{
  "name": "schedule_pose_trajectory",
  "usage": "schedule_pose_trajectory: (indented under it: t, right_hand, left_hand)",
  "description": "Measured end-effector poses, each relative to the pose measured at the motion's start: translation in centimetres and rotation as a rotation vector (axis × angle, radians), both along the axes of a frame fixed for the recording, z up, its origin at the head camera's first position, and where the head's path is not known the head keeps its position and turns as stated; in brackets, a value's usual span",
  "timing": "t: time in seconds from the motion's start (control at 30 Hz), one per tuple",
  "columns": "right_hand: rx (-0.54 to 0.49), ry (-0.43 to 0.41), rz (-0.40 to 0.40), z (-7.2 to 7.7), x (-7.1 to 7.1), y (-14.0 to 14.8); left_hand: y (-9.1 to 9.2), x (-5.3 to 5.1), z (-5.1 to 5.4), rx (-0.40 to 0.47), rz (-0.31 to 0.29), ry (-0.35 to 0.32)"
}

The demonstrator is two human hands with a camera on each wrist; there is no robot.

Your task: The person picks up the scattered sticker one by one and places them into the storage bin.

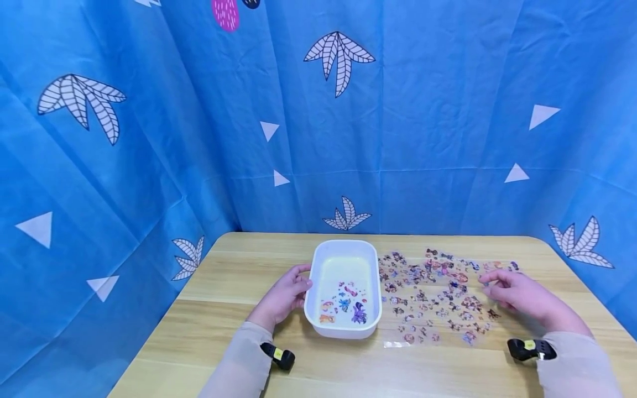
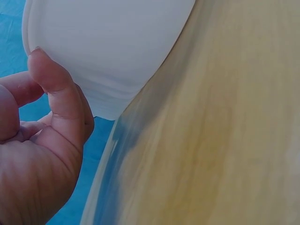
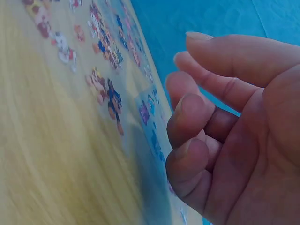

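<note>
A white plastic tub (image 1: 343, 330) sits at the middle of the table, with several colourful cartoon stickers (image 1: 345, 303) near its front end. My left hand (image 1: 286, 296) holds the tub's left side; in the left wrist view the thumb (image 2: 50, 75) lies against the rim. To the right of the tub, clear sticker sheets (image 1: 423, 296) with many small cartoon figures lie flat and overlapping. At their right edge hovers my right hand (image 1: 521, 298), its fingers loosely bent. The right wrist view shows nothing held between thumb and fingers (image 3: 187, 112).
The wooden table (image 1: 239, 260) has rounded far corners. A blue curtain (image 1: 428, 132) with white leaf and triangle prints hangs behind it and at both sides. Each wrist wears a black camera strap, such as the left strap (image 1: 278, 356).
</note>
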State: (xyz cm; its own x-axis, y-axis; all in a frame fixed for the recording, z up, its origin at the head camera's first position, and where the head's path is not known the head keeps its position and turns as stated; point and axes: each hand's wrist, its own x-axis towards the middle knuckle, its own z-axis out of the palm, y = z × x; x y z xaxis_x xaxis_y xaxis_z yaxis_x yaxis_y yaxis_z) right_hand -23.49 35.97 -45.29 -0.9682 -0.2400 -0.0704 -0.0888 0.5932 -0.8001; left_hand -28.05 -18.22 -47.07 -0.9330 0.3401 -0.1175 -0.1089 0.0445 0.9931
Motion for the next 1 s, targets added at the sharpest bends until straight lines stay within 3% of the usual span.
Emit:
schedule_pose_trajectory:
  t: [0.23,0.43,0.7,1.0]
  right_hand:
    - [0.081,-0.025,0.026,-0.2,0.0,0.2]
    - [0.218,-0.039,-0.022,-0.3,0.4,0.0]
    - [0.252,-0.11,-0.11,-1.0,1.1,-0.6]
    - [0.288,-0.133,-0.162,-0.4,1.5,-1.2]
  left_hand:
    - [0.2,-0.2,0.1,-0.004,0.003,-0.005]
    - [0.4,-0.1,-0.1,-0.004,0.009,-0.012]
    - [-0.1,0.1,-0.1,0.001,0.006,-0.014]
    - [-0.1,-0.1,0.1,0.007,-0.006,-0.019]
